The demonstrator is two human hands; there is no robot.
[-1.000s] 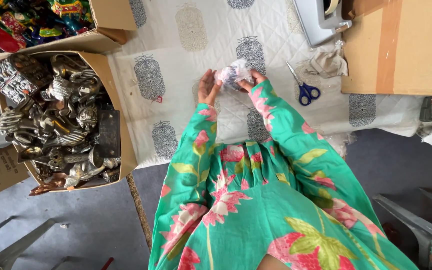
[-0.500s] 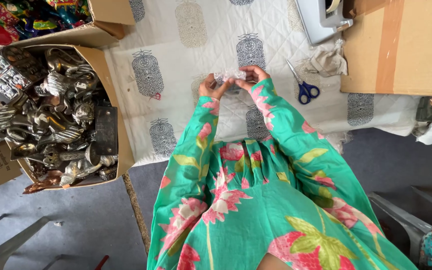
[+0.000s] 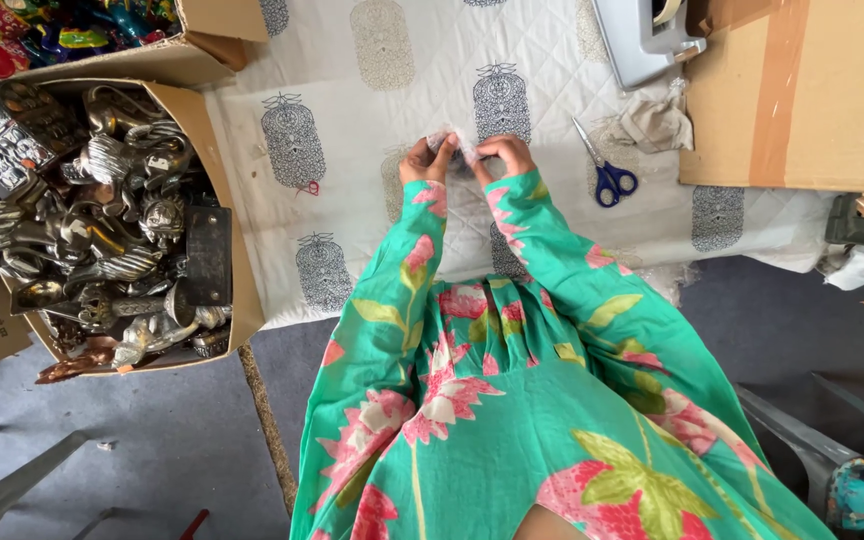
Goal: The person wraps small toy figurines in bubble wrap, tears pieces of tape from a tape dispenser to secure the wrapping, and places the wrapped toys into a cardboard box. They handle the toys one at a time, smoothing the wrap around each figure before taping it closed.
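Note:
Both my hands meet over the white quilted cloth with grey block prints. My left hand and my right hand together pinch a small object wrapped in clear plastic between them. The wrapped object is mostly hidden by my fingers. My sleeves are green with pink flowers.
Blue-handled scissors lie just right of my hands. A crumpled wrap and a grey tape dispenser lie beyond them. A large cardboard box stands at the right. At the left, an open box holds several metal figurines.
My hands have closed more tightly around the small wrapped object, which now shows less. The view has shifted slightly.

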